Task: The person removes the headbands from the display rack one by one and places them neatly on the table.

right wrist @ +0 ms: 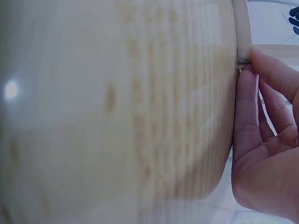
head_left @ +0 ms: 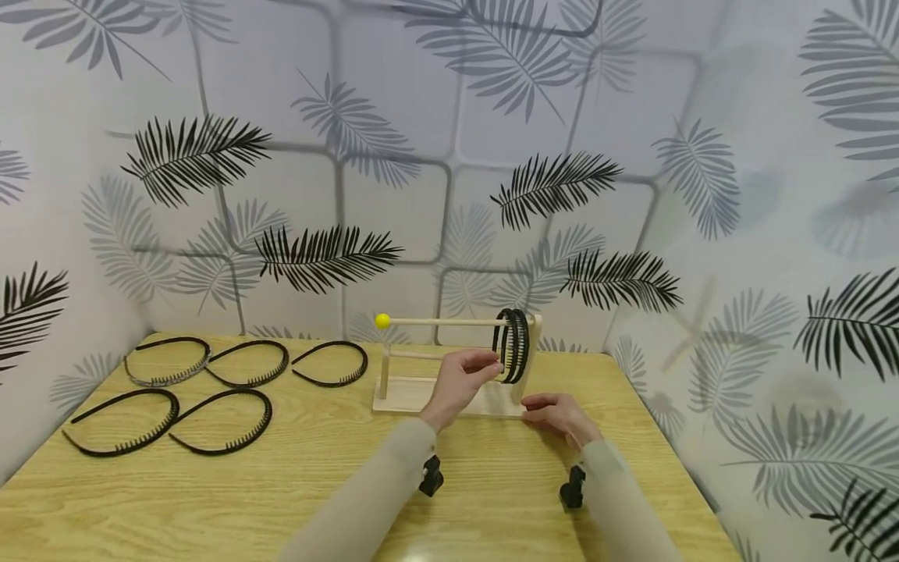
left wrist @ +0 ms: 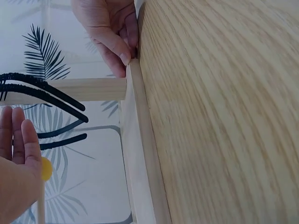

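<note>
A wooden rack (head_left: 407, 396) stands on the table, with a yellow ball (head_left: 382, 321) on the left end of its upper rod. Black toothed headbands (head_left: 520, 347) hang together on that rod, near the right upright. My left hand (head_left: 460, 382) is beside them; in the left wrist view its fingers (left wrist: 31, 142) are extended, tips close under a headband (left wrist: 46, 95). With thumb and finger my right hand (head_left: 558, 414) pinches the right front corner of the rack's base, seen closely in the right wrist view (right wrist: 268, 116).
Several more black headbands lie on the left of the table, one (head_left: 365, 363) nearest the rack and another (head_left: 175, 414) towards the front left. The wood-grain table (head_left: 316, 484) backs onto a leaf-patterned wall (head_left: 393, 195), with another wall at the right.
</note>
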Tool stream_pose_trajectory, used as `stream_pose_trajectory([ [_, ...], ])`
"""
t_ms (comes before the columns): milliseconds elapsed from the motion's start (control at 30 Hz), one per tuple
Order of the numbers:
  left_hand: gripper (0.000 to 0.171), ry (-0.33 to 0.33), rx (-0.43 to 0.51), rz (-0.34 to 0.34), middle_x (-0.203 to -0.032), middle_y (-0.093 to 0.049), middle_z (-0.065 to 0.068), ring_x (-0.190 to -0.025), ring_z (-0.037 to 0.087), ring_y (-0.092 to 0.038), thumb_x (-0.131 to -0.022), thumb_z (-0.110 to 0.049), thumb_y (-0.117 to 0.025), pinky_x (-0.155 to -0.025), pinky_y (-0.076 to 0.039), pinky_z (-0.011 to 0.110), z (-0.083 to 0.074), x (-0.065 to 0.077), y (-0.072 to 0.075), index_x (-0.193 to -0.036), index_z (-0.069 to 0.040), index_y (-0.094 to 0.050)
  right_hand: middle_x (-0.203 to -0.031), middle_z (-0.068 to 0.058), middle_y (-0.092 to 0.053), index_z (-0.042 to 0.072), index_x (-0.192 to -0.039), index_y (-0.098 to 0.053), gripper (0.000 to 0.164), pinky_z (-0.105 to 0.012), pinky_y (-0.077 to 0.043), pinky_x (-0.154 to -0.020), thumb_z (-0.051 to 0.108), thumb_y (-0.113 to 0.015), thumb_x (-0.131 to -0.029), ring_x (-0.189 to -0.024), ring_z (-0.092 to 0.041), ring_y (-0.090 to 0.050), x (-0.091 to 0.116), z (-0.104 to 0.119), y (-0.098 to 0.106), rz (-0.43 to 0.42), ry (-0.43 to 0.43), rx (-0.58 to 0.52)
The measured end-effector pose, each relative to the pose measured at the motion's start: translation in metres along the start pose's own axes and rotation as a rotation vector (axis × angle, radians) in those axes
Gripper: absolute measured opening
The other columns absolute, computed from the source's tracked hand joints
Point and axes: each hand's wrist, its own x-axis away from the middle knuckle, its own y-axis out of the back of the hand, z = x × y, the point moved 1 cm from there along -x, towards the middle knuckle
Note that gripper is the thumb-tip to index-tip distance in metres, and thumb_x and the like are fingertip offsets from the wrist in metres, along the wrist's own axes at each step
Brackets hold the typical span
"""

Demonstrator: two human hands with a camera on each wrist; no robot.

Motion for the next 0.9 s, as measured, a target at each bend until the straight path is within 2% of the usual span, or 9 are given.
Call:
stream_pose_trajectory([
  [233, 0.034, -0.004, 0.007, -0.002, -0.115, -0.071, 0.012, -0.105, 0.021, -0.067, -0.09, -0.02, -0.072, -0.09, -0.055, 0.034, -0.006, -0.005, -0.014, -0.122, -0.006, -0.069, -0.116, -0.011, -0.071, -0.003, -0.122, -0.067, 0.037, -0.024, -0.056, -0.081, 0.007, -0.073, -0.086, -0.088, -0.006, -0.066, -0.001, 0.0, 0.0, 0.006, 0.013, -0.007],
  [500, 0.035, 0.0, 0.002, -0.059, -0.116, -0.07, 0.013, -0.107, 0.025, -0.066, -0.092, -0.018, -0.071, -0.091, -0.055, 0.037, -0.011, -0.006, -0.026, -0.123, -0.004, -0.067, -0.113, -0.011, -0.071, -0.002, -0.12, -0.068, 0.036, -0.025, -0.056, -0.08, 0.007, -0.073, -0.086, -0.088, -0.007, -0.066, -0.001, -0.002, 0.001, -0.003, -0.002, -0.011],
  [733, 0.04, 0.003, -0.016, -0.051, -0.12, -0.067, 0.015, -0.112, 0.028, -0.063, -0.095, -0.02, -0.067, -0.097, -0.051, 0.041, -0.017, -0.005, -0.034, -0.131, -0.003, -0.061, -0.114, -0.011, -0.071, -0.004, -0.122, -0.065, 0.038, -0.024, -0.056, -0.08, 0.006, -0.073, -0.087, -0.086, -0.006, -0.066, 0.001, 0.0, 0.002, 0.014, 0.003, -0.018],
  [900, 0.04, -0.007, -0.04, -0.044, -0.116, -0.065, 0.016, -0.109, 0.029, -0.062, -0.096, -0.019, -0.065, -0.096, -0.052, 0.042, -0.018, -0.005, -0.035, -0.132, -0.002, -0.059, -0.114, -0.01, -0.071, -0.004, -0.122, -0.066, 0.038, -0.023, -0.056, -0.079, 0.006, -0.073, -0.086, -0.084, -0.005, -0.066, 0.001, 0.0, 0.001, 0.016, 0.004, -0.031],
])
